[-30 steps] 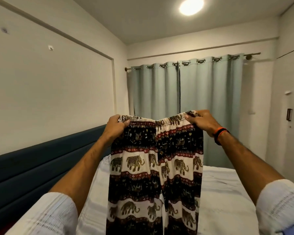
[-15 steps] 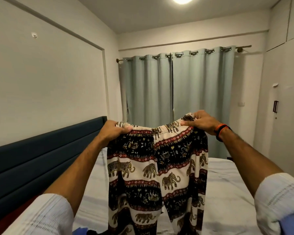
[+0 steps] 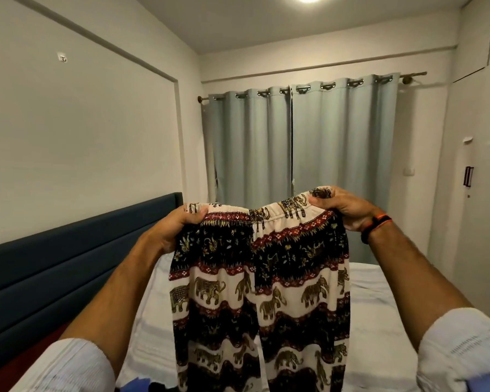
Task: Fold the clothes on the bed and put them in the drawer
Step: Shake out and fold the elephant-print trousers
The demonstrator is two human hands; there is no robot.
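Both hands, left hand [image 3: 172, 232] and right hand [image 3: 344, 209], pinch the waistband of elephant-print trousers [image 3: 259, 292]; legs hang straight down above the bed [image 3: 371, 304].

A pair of elephant-print trousers [image 3: 260, 278], banded in cream, black and dark red, is held upright by its elastic waistband above the bed [image 3: 374, 312], the legs hanging side by side, unfolded.

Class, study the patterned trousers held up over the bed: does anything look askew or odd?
The elephant-print trousers hang slightly askew: the right hand holds its waistband corner higher than the left hand, so the band slopes.
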